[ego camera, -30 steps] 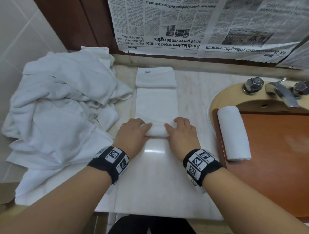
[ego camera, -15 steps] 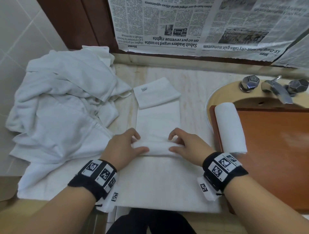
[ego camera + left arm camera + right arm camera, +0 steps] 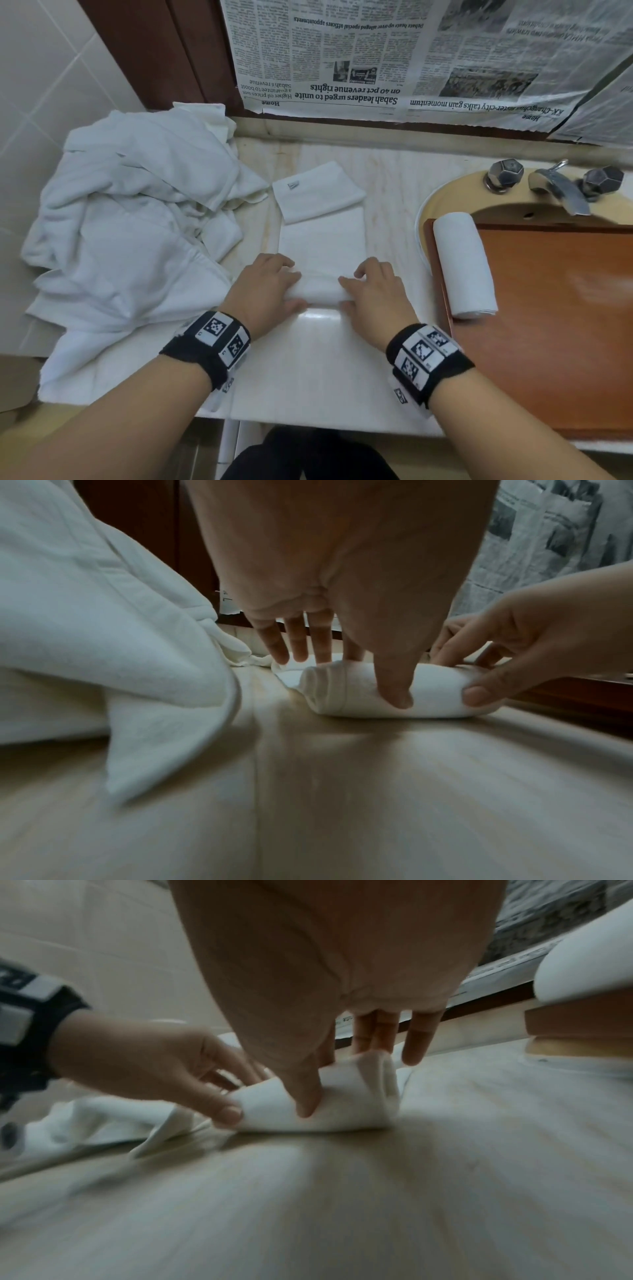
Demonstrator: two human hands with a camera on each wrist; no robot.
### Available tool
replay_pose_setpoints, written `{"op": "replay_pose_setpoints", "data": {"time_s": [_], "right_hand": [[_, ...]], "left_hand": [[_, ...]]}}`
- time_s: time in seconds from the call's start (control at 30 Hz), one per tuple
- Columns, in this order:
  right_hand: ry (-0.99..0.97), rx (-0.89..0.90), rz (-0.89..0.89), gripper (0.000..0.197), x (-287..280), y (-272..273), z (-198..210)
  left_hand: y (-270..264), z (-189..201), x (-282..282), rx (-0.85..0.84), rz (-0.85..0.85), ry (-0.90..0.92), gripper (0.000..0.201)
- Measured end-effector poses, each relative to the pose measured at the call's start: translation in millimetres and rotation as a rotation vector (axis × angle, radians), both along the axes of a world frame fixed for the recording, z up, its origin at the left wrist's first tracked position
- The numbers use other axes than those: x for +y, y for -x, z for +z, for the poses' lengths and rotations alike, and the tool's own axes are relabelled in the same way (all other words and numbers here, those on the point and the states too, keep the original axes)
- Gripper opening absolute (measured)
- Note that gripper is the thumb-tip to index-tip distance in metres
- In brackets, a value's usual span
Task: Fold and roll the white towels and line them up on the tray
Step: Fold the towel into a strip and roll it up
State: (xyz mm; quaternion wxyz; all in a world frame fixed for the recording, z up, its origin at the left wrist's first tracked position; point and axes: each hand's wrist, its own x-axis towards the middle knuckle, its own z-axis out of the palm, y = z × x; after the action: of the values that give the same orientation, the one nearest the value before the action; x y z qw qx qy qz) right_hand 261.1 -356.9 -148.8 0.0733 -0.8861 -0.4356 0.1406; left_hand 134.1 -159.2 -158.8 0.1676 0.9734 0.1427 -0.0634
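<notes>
— What are the hands doing?

— The left hand (image 3: 265,291) and the right hand (image 3: 371,294) are both curling around the rolled end of a folded white towel (image 3: 322,240), thumbs tucking under the near side and fingers (image 3: 296,642) draping over the top. They are sitting a short way apart, one at each end of the roll (image 3: 359,693).

— And where is that towel lying?

— It is stretching away from the person along the pale marble counter (image 3: 394,205), still flat beyond the roll, with its far end folded over and showing a small tag (image 3: 293,185).

— What is lying around it?

— A heap of loose white towels (image 3: 137,222) is spreading over the counter's left side. To the right, a wooden tray (image 3: 565,325) is resting over the basin, carrying one finished towel roll (image 3: 462,263) along its left edge. A faucet (image 3: 556,188) is standing behind the tray, and newspaper sheets (image 3: 411,58) are hanging upside down on the wall.
</notes>
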Motion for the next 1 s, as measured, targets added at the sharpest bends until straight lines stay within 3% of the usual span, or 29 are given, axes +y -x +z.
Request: {"op": "replay_pose_setpoints", "data": {"time_s": [0.13, 0.27, 0.37, 0.47, 0.57, 0.67, 0.83, 0.9, 1.0], "right_hand": [[0.118, 0.269, 0.031, 0.043, 8.5, -34.5, 12.7], [-0.059, 0.522, -0.143, 0.034, 7.5, -48.9, 16.4], [-0.176, 0.421, -0.204, 0.015, 10.2, -41.5, 10.3], [-0.073, 0.263, -0.138, 0.037, 16.3, -28.2, 3.3], [0.093, 0.155, -0.064, 0.057, 21.6, -21.0, 0.9], [0.122, 0.05, -0.052, 0.047, 29.8, -26.9, 3.7], [0.187, 0.117, -0.025, 0.047, 36.5, -47.0, 22.0], [0.282, 0.21, 0.007, 0.054, 34.4, -52.4, 29.8], [0.368, 0.331, 0.061, 0.046, 27.6, -52.8, 38.0]], "left_hand": [[-6.7, 4.2, 6.0, 0.107, 0.001, 0.063, 0.062], [-17.1, 6.1, 9.4, 0.089, 0.182, 0.221, 0.04], [-24.2, 7.3, 7.2, -0.039, 0.4, 0.277, 0.034], [-31.1, 6.8, -0.9, -0.067, 0.454, 0.226, 0.029], [-37.4, 7.0, -8.2, -0.071, 0.385, -0.063, 0.029], [-40.3, 3.0, -12.0, -0.078, 0.254, -0.213, 0.041], [-29.9, -7.6, -7.0, -0.006, 0.043, -0.197, 0.05], [-25.0, -5.2, -4.0, 0.045, -0.029, -0.125, 0.053], [-12.9, -2.5, -8.2, 0.112, -0.115, -0.043, 0.064]]}}
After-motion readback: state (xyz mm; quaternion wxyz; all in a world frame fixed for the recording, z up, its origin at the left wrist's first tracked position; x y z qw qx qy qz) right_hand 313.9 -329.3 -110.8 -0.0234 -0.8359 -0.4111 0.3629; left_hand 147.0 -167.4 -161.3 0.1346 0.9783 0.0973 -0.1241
